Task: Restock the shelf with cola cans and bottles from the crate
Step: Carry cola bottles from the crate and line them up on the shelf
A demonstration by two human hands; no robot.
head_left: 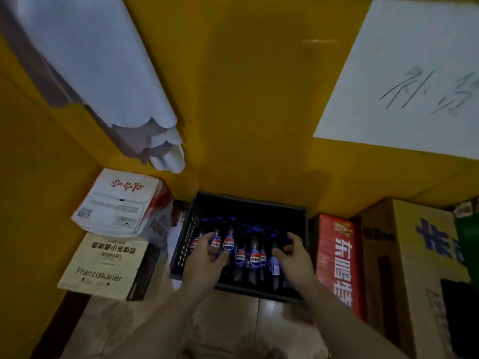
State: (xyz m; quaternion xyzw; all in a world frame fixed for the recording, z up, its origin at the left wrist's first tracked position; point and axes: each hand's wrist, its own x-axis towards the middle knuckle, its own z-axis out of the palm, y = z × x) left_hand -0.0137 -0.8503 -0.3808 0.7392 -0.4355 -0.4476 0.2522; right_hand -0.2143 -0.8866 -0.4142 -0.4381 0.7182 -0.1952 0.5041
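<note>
Picking stage: left hand (207, 257) fingers curled around cola bottles (223, 242) in the black crate (186, 244), right hand (293, 257) spread apart, unladen; next, firm grip and lift clear.

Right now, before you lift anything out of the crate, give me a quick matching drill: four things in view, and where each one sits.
Things:
1. black crate
2. red carton
3. Franziskaner box
4. left hand

Places:
A. right of the crate
B. on bottles at the crate's left side
C. centre, against the yellow wall
D. left of the crate

Pairs: 1-C, 2-A, 3-D, 4-B
</note>
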